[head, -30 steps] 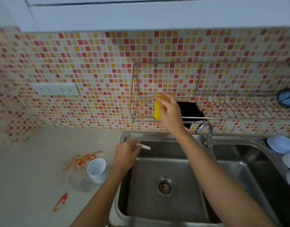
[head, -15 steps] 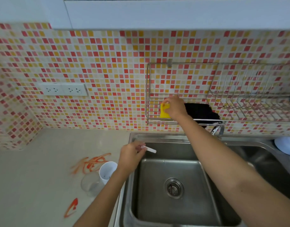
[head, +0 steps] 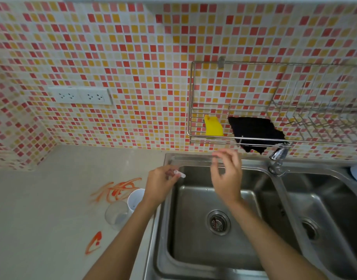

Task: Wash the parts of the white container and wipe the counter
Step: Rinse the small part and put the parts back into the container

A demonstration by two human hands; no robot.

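My right hand (head: 227, 176) has let go of the yellow sponge (head: 213, 128) and come down from the wire rack (head: 193, 110); the sponge now sits upright in the rack's left end, beside a black cloth (head: 254, 131). That hand hangs over the back edge of the sink (head: 214, 257), fingers loosely bent and apart, holding nothing. My left hand (head: 160, 183) is over the sink's left rim as before, its fingertips pinching a small white piece (head: 180, 174) that pokes out toward the basin. On the counter (head: 42, 229) just left of my left forearm stands the white cup (head: 135, 199), open end up, with a clear cup (head: 117, 214) touching its near side. Orange smears (head: 118, 188) streak the counter behind the cups, and another orange mark (head: 94, 242) lies nearer to me. The tap (head: 278, 156) sits between the two basins.
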